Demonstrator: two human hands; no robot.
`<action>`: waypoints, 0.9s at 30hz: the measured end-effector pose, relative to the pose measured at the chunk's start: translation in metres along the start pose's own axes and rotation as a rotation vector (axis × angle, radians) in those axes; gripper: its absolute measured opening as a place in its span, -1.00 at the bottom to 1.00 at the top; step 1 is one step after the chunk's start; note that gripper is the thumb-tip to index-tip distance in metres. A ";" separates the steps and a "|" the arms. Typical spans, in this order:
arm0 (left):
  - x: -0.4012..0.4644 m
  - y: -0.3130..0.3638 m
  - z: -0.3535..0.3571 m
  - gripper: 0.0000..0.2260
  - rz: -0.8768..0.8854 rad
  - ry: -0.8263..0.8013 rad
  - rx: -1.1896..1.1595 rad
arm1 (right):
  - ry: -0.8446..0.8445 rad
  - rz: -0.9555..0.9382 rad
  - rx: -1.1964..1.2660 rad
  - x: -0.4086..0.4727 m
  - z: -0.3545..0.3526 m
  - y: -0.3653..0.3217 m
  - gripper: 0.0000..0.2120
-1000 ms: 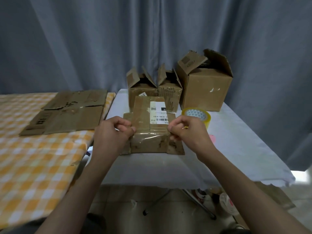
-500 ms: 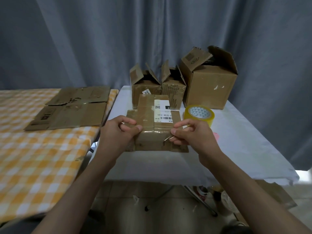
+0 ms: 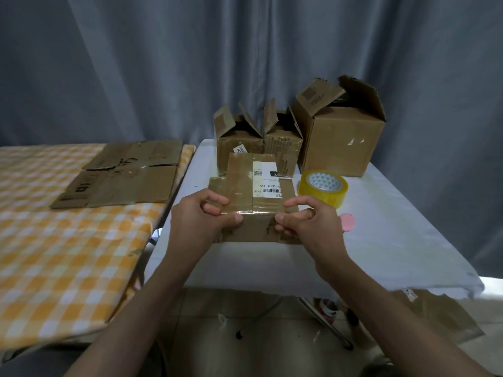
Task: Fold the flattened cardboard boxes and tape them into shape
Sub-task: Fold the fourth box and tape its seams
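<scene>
Both my hands hold a flattened cardboard box (image 3: 251,202) near the front edge of the white tabletop (image 3: 394,240). My left hand (image 3: 200,216) pinches its left side, fingers (image 3: 217,198) curled over the top and thumb beneath; my right hand (image 3: 307,221) pinches the right side the same way. A strip of clear tape (image 3: 254,212) stretches between my thumbs across the box. The box is brown and creased, glossy with old tape, and bears a white shipping label (image 3: 265,183) with a barcode; one flap stands up at its far end. Just beyond my right hand sits a roll of yellowish tape (image 3: 323,187), with a pink spot (image 3: 347,223) on the cloth beside it. At the tabletop's far edge stand two small open boxes (image 3: 258,137) and a larger open box (image 3: 340,140). On the checked tabletop (image 3: 68,254) to the left lie more flattened boxes (image 3: 122,178). A grey curtain (image 3: 190,63) hangs behind.
</scene>
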State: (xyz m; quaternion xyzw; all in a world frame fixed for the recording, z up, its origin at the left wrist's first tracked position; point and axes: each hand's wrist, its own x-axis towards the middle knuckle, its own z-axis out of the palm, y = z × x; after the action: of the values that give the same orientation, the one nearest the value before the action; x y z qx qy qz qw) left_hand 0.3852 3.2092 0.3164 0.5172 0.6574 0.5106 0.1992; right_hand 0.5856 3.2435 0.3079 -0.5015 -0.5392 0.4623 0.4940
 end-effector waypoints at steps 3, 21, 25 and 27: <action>0.001 -0.001 0.001 -0.77 0.022 0.000 0.011 | 0.000 -0.009 -0.041 0.001 -0.001 0.000 -0.80; 0.001 -0.007 0.007 -0.69 0.495 -0.012 0.361 | -0.153 -0.626 -0.676 0.011 -0.005 0.003 -0.78; 0.001 -0.003 0.024 -0.49 0.451 0.086 0.463 | -0.196 -0.544 -0.625 0.014 -0.013 -0.007 -0.70; 0.002 -0.002 0.030 -0.49 0.458 0.116 0.506 | -0.277 -0.513 -0.631 0.018 -0.020 -0.010 -0.70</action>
State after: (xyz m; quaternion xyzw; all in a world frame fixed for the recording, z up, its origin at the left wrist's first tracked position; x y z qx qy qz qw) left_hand 0.4068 3.2250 0.3033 0.6545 0.6404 0.3912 -0.0927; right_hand 0.6046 3.2607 0.3203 -0.4109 -0.8226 0.2000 0.3382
